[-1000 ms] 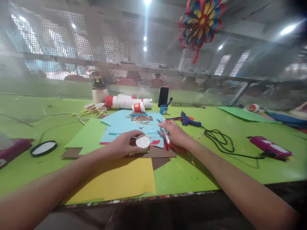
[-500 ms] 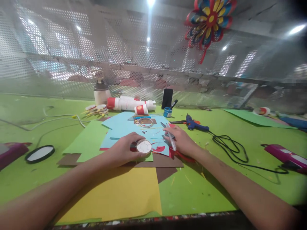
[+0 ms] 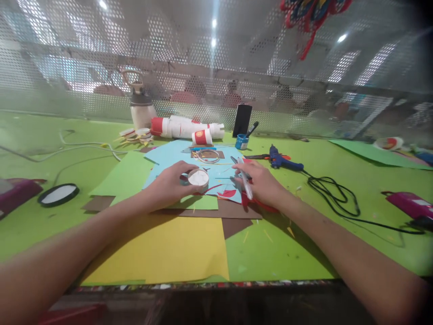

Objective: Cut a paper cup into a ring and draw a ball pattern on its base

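My left hand (image 3: 171, 184) is closed on a small round white paper cup bottom (image 3: 198, 178) with a raised rim, held between thumb and fingers above the papers. Faint lines show on its white face. In my right hand (image 3: 263, 184), a pale pen (image 3: 246, 179) lies slantwise between thumb and fingers, its dark tip pointing away to the upper left. Light blue paper sheets (image 3: 169, 152) lie under and beyond both hands, with red scraps (image 3: 227, 194) on them. A ring-shaped coil (image 3: 208, 156) rests on the blue paper, farther back.
Toward the back stand a red-and-white paper cup (image 3: 202, 137), a row of stacked cups (image 3: 184, 129), a blue jar (image 3: 241, 141) and a dark phone-like slab (image 3: 242, 120). A blue glue gun (image 3: 286, 162) trails its black cord rightward. Yellow paper (image 3: 162, 253) lies in front.
The camera view has tilted down, so the table sits higher in the picture. The cup bottom now tips to show more of its inside and rim. Both hands keep their grip.
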The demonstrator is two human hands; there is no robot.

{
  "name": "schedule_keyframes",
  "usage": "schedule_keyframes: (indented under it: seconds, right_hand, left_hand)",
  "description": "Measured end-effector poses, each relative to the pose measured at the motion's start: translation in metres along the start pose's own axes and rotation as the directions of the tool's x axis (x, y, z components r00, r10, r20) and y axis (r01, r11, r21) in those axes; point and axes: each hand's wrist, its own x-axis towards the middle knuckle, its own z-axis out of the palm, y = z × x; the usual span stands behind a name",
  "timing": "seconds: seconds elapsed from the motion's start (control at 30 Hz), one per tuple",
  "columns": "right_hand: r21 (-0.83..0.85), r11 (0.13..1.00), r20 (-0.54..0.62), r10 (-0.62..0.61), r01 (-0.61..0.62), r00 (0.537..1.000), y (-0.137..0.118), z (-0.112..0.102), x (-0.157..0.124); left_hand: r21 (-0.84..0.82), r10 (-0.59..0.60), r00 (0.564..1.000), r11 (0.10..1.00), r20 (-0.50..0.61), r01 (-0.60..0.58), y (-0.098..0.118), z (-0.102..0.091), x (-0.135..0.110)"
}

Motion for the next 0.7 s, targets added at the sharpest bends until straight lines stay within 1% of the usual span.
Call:
schedule_keyframes:
  seconds: [0.13,0.3,0.4,0.53,0.7]
  right_hand:
    - [0.034,0.999,0.023,0.013,-0.014,1.0,0.001,0.001,0.0]
    - [0.115,0.993,-0.017,0.019,-0.017,1.0,-0.006,-0.004,0.001]
    - [0.198,0.979,-0.053,0.058,-0.046,0.997,-0.011,-0.009,0.002]
    - [0.304,0.948,-0.096,0.128,-0.093,0.987,-0.013,-0.013,0.003]
    - [0.357,0.93,-0.1,0.132,-0.088,0.986,-0.012,-0.013,0.004]
  left_hand:
    - [0.077,-0.039,0.999,0.996,0.003,0.039,0.0,-0.001,0.001]
    - [0.185,-0.016,0.999,0.983,0.033,0.01,0.0,0.001,-0.001]
    - [0.244,0.003,0.998,0.97,0.064,-0.019,0.0,0.002,-0.001]
    - [0.272,0.019,0.994,0.961,0.105,-0.047,0.001,0.001,-0.002]
    - [0.273,0.018,0.995,0.961,0.101,-0.045,0.001,0.001,-0.002]
